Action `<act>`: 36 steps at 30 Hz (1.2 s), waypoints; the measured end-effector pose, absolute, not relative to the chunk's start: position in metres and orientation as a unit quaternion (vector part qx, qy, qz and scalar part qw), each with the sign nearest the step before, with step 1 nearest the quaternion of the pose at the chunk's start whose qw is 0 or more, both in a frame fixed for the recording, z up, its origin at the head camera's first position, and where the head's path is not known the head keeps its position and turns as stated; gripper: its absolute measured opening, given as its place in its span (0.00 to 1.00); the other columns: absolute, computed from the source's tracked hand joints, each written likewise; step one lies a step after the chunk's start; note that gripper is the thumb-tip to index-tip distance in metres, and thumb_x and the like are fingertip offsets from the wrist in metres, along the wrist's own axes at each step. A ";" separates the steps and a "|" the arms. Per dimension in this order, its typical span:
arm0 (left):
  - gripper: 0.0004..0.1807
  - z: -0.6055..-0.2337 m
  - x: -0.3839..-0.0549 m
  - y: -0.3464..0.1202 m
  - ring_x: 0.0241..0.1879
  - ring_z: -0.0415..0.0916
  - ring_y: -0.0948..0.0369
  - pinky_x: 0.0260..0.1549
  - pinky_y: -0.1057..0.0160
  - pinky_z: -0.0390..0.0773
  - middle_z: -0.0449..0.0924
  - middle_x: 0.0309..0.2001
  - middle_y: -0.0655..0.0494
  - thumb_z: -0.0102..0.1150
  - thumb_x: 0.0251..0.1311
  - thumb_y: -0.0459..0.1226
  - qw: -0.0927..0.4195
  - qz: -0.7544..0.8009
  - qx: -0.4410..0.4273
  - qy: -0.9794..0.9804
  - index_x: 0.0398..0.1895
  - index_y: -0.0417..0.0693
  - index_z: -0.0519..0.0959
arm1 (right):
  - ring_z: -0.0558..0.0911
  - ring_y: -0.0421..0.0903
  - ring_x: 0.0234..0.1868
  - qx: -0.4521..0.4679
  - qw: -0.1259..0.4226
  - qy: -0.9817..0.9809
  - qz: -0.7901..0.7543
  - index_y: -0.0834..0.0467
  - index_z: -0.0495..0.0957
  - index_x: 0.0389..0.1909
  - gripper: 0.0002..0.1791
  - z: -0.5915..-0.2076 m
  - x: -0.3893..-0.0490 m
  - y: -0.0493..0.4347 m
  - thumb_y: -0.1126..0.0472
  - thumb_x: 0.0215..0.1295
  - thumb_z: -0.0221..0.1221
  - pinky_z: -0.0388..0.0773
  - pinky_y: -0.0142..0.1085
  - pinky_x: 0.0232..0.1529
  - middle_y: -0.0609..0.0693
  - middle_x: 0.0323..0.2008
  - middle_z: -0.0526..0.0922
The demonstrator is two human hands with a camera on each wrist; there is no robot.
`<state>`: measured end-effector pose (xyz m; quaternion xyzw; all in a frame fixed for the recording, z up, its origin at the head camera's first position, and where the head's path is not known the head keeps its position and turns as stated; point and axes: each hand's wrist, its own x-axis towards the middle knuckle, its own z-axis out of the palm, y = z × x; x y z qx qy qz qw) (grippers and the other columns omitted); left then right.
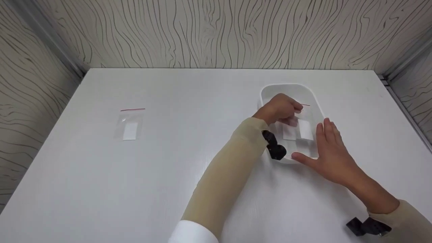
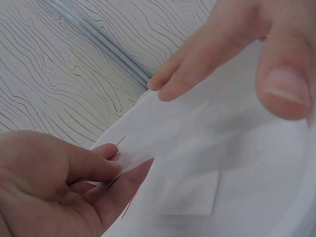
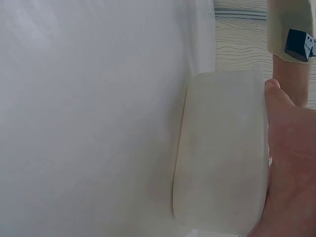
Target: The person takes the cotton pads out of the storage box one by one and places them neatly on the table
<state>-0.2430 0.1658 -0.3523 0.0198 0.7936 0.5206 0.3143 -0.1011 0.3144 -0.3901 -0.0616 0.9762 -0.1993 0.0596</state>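
A white plastic container (image 1: 319,101) stands on the right part of the table. Inside its opening, my left hand (image 1: 281,108) pinches the upper end of a clear zip bag (image 1: 305,116) with a red strip and a white insert. Another white insert (image 1: 289,132) shows beside it, low in the container; the left wrist view has a second red strip (image 2: 129,207) below the fingers. My right hand (image 1: 332,157) rests against the container's near right corner, fingers straight along the side and thumb at the near rim. The right wrist view shows the container's outer wall (image 3: 222,148).
Far to the left, another clear zip bag (image 1: 130,125) with a red strip and white insert lies flat on the white table (image 1: 135,189). Patterned panels (image 1: 216,33) rise behind and beside the table. Black wrist cameras (image 1: 276,152) sit on both sleeves.
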 end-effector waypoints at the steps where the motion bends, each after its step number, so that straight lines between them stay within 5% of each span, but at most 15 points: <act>1: 0.26 -0.352 -0.243 0.165 0.23 0.76 0.64 0.30 0.71 0.83 0.87 0.48 0.62 0.59 0.61 0.18 0.314 0.525 0.021 0.791 0.56 0.52 0.86 | 0.29 0.70 0.78 -0.062 0.059 0.976 -0.200 0.78 0.35 0.75 0.69 -0.390 -0.101 0.314 0.31 0.63 0.63 0.42 0.69 0.73 0.73 0.77 0.27; 36: 0.21 -0.351 -0.250 0.135 0.32 0.82 0.60 0.34 0.65 0.87 0.87 0.45 0.55 0.57 0.63 0.18 0.340 0.670 0.034 0.659 0.55 0.42 0.84 | 0.28 0.70 0.77 -0.061 0.055 0.977 -0.197 0.79 0.35 0.75 0.69 -0.393 -0.102 0.316 0.32 0.63 0.63 0.41 0.68 0.73 0.73 0.77 0.27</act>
